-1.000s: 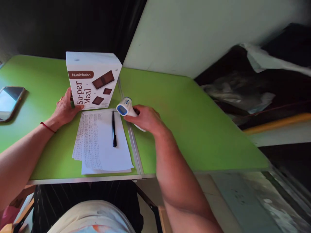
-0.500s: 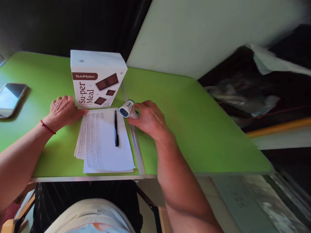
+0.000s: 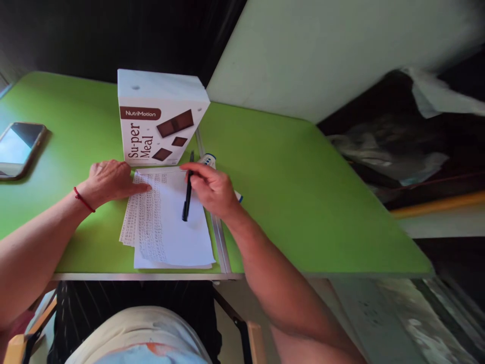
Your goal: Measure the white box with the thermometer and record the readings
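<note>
My right hand (image 3: pixel 214 189) pinches a black pen (image 3: pixel 187 202) between thumb and fingers, just above the papers. My left hand (image 3: pixel 113 180) lies at the top left of the paper stack, its thumb stretched out onto the top sheet (image 3: pixel 184 235). Rows of small handwriting fill the left part of that sheet, and the right part is blank. Partly hidden behind my right hand, a white and blue infrared thermometer (image 3: pixel 208 160) lies on the table. An upright white NutriMotion box (image 3: pixel 147 136) stands just beyond the papers.
The green table (image 3: pixel 303 202) has a metal seam running beside the papers. A phone (image 3: pixel 20 150) lies at the far left. Behind the table are a dark panel and a pale wall (image 3: pixel 288 55). Plastic bags (image 3: pixel 401 156) sit on a shelf to the right.
My right hand has let go of the thermometer, leaving it on the table, and taken up the pen from the paper. My left thumb has moved further onto the sheet.
</note>
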The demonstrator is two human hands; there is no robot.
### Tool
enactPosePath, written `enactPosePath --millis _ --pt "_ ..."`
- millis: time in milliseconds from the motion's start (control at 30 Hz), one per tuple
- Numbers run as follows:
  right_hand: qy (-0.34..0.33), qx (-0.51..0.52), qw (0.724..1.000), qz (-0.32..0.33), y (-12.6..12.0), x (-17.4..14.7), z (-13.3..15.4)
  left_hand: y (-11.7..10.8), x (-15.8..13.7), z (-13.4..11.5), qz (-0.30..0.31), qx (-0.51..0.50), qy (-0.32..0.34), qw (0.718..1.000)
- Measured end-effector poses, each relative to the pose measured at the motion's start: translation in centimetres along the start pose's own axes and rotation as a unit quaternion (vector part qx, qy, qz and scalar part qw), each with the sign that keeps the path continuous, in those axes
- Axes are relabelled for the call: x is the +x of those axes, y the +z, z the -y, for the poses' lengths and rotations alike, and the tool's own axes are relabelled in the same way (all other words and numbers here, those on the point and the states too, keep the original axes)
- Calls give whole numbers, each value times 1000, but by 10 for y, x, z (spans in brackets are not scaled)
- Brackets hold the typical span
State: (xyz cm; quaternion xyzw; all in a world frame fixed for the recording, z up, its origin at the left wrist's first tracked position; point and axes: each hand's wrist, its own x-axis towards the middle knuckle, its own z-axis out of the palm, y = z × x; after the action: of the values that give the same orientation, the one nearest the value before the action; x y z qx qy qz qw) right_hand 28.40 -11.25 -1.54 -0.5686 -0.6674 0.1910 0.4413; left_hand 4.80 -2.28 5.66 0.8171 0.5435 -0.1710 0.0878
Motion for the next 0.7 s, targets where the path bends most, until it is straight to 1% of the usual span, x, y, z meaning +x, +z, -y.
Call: enactPosePath --millis 67,100,200,367,500,633,700 --pt "-25 98 994 -39 3 1 -3 -1 -2 -2 -1 -1 -1 1000" --pt "-26 127 990 -59 6 1 -2 -1 -2 -2 -2 -1 -1 1000" --pt "5 165 981 -99 18 -2 5 -1 -3 -4 -3 -1 -3 1000" --pt "88 234 965 -85 35 -6 14 1 -3 -7 -9 -11 -10 1000" --pt "128 224 963 -83 40 -5 9 1 -4 -9 -10 -9 -12 1000" --pt "123 164 973 -101 42 -5 4 1 -4 -9 -15 -3 -9 1000" --pt "115 134 980 -94 41 -6 4 2 -4 -9 -17 -5 -8 1000"
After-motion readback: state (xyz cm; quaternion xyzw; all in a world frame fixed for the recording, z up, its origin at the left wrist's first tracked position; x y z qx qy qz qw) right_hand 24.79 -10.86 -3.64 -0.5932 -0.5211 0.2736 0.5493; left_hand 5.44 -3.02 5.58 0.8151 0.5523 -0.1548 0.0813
